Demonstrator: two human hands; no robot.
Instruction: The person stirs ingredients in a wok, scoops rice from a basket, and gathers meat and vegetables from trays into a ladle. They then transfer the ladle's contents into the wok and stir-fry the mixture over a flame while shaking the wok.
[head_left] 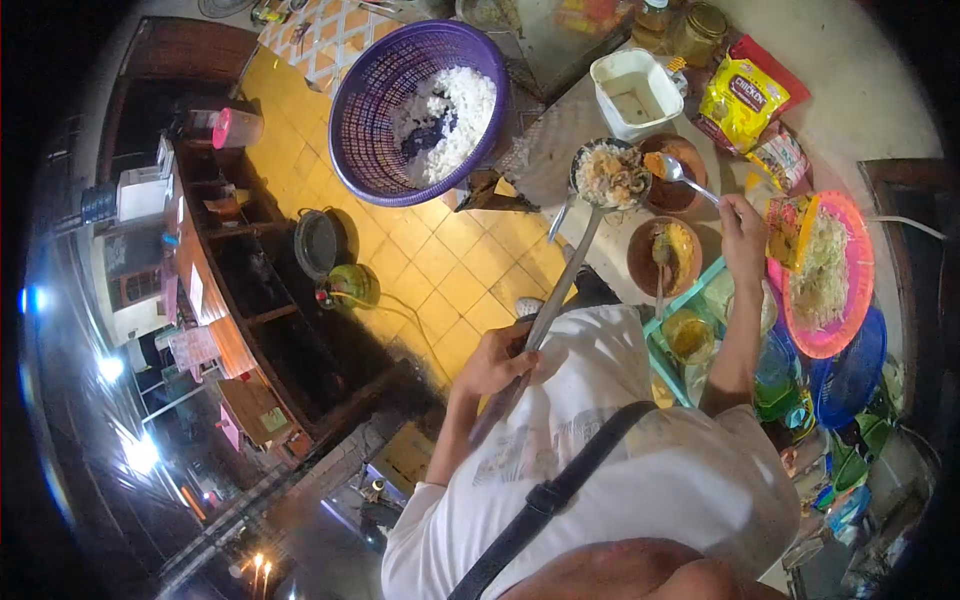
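My left hand (497, 360) is closed around the long handle of a metal ladle (570, 265). The ladle's round head holds rice mixed with shreds and brownish bits (608, 175). My right hand (743, 240) grips a metal spoon (703, 188) with orange-red paste on its bowl. That spoon is beside the ladle's head, above a brown bowl (690, 198) of dark reddish contents. Closer to my body, another brown bowl (640, 262) contains something yellow and a spoon. Just beyond the ladle is a white square tub (600, 75).
A purple basket (345, 130) of white rice stands at upper left. On the right are a pink basket (862, 270) of shredded vegetable, a yellow seasoning packet (742, 100), a blue basket (850, 370) and a teal tray (660, 345). Jars (700, 35) stand behind.
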